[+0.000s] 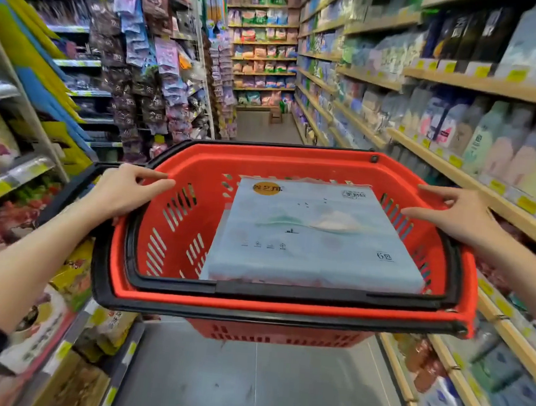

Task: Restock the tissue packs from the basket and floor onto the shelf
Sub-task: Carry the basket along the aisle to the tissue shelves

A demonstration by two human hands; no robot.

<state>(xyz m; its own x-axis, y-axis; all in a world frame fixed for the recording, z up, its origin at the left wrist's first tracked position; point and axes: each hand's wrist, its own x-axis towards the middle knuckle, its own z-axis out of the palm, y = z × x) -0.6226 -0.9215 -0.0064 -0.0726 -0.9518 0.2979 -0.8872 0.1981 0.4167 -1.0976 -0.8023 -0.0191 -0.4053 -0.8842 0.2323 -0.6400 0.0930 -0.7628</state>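
Both hands are gripping the red basket (pixel 180 171) by its opposite side rims: the left hand (pixel 125 189) is closing over the left rim with the fingers curling inward, and the right hand (pixel 459 216) is pressing on the right rim with the fingers spread along it. The basket is being carried above the aisle floor (pixel 248 376), clear of it. One tissue pack (pixel 315 234), pale blue, is lying flat inside the basket, toward its right wall, with its near edge against the basket's folded black handle (pixel 286 291).

Judged step: transport to the restocking point; no pack is being lifted yet. The next move calls for setting the basket down, or freeing one hand, before taking the pack out.

Shelving (pixel 483 183) is standing close to the right of the basket, and more racks are crowding its left. Open room is lying ahead of the basket and beneath it, along the aisle. Turning the basket toward the shelving risks clipping a shelf edge.
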